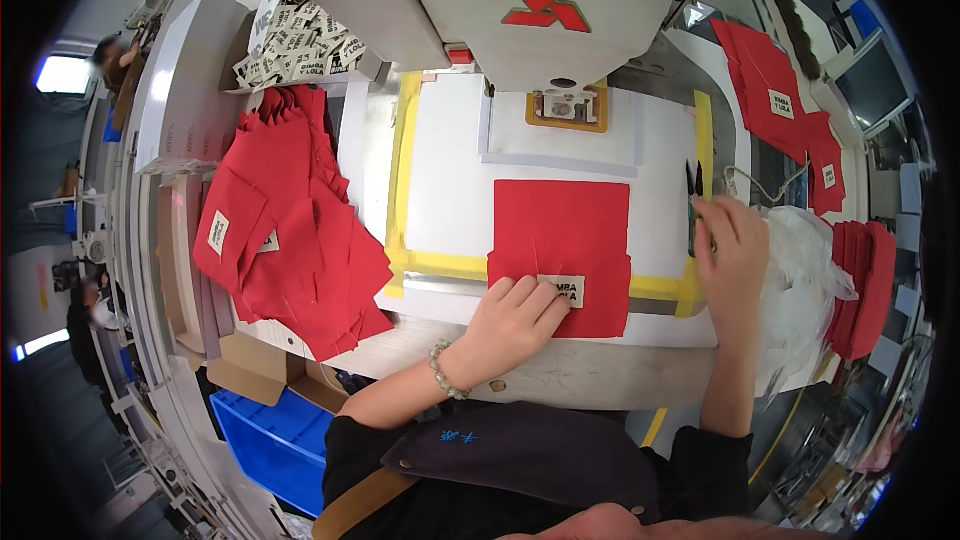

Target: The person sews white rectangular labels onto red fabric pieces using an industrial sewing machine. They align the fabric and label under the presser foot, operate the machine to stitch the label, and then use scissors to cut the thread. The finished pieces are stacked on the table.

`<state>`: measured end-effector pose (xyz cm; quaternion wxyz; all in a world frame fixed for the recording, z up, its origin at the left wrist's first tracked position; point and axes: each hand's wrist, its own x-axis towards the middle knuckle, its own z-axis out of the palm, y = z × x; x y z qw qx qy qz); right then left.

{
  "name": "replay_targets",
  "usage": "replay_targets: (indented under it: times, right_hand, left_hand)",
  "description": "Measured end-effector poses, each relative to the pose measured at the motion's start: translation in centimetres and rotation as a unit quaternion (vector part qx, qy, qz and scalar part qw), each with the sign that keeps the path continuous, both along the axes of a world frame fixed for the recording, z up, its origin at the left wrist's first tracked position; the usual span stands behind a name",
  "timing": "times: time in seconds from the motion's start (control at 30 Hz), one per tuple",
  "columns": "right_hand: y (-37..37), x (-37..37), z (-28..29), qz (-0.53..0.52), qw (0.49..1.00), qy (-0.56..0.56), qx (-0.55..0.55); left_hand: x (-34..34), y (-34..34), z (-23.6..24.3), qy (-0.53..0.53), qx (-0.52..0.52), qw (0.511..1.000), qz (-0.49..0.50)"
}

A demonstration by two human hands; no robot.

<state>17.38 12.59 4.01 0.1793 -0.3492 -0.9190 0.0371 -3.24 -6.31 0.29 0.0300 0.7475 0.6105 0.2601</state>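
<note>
A red fabric piece (562, 225) lies flat before me, its lower part reaching over the table's front edge area. On it is a small pale label with dark print (572, 290), partly covered by my left hand (512, 328). The fingers of that hand are bent and close together, pressing the cloth at the label; a loose thread shows just above them. At the right, my right hand (728, 245) has its fingers curled round the green handle of a pair of thread snips (692, 195), whose dark blades point away from me.
A sewing machine head (545, 20) hangs over the white work plate (450, 170), bordered with yellow tape. At left are a heap of red pieces (290, 230) and a box of labels (190, 80). More red pieces (765, 90) and a plastic bag (800, 290) lie right.
</note>
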Motion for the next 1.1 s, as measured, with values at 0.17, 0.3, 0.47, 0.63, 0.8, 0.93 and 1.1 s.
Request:
replay_targets:
  times: [0.17,0.3,0.47,0.63,0.8,0.93,1.1]
  right_hand:
    - [-4.1,-0.7,-1.4,0.231,0.971,0.018,-0.053]
    - [-5.5,-0.3,-3.1,0.272,0.957,0.029,-0.098]
    - [-5.7,-0.1,-3.4,0.260,0.962,0.022,-0.081]
    - [-5.9,0.0,-3.7,0.261,0.964,0.025,-0.048]
    - [-5.9,0.0,-3.9,0.263,0.964,0.025,-0.046]
    - [-5.9,0.1,-4.0,0.269,0.962,0.014,-0.038]
    - [-5.8,-0.1,-3.8,0.279,0.960,0.006,-0.032]
  left_hand:
    - [0.1,-0.2,-0.4,0.003,-0.001,1.000,0.003]
    - [0.3,0.1,-0.4,-0.004,0.017,1.000,0.023]
    - [0.2,-0.2,-0.6,-0.011,0.019,0.999,0.027]
    - [0.6,-1.5,-0.4,-0.015,-0.005,1.000,-0.005]
    - [1.5,-2.8,-0.6,-0.025,-0.017,0.999,-0.034]
    - [1.7,-3.2,-1.0,-0.024,-0.007,0.998,-0.054]
    - [1.5,-3.6,-1.2,-0.022,0.000,0.997,-0.068]
